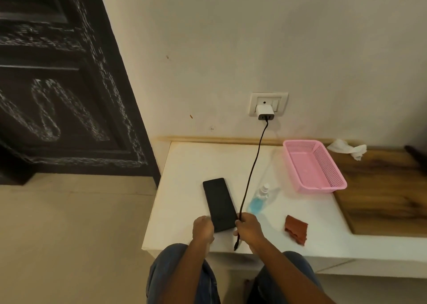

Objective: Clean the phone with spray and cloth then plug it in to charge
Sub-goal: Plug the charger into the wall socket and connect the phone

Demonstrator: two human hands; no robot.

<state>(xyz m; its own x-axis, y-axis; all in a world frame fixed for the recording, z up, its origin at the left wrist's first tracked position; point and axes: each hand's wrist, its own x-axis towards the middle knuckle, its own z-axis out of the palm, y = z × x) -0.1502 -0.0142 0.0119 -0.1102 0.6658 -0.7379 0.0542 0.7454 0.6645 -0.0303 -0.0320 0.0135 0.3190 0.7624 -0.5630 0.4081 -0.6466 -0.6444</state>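
Observation:
A black phone (219, 203) lies flat on the white table (184, 172), screen dark. My left hand (203, 228) grips its near left corner. My right hand (248, 228) is closed around a black charging cable (250, 169), whose free plug end hangs below my fist at the table's front edge. The cable runs up to a white charger (265, 112) in the wall socket (268, 104). A small spray bottle (258, 199) with blue liquid lies just right of the cable. A rust-red cloth (297, 231) sits crumpled to the right of my right hand.
A pink plastic basket (328, 179) stands at the back right of the table. Beyond it lies a wooden surface (381, 188) with a crumpled white tissue (346, 149). A dark carved door (57, 84) is to the left. My knees are below the table edge.

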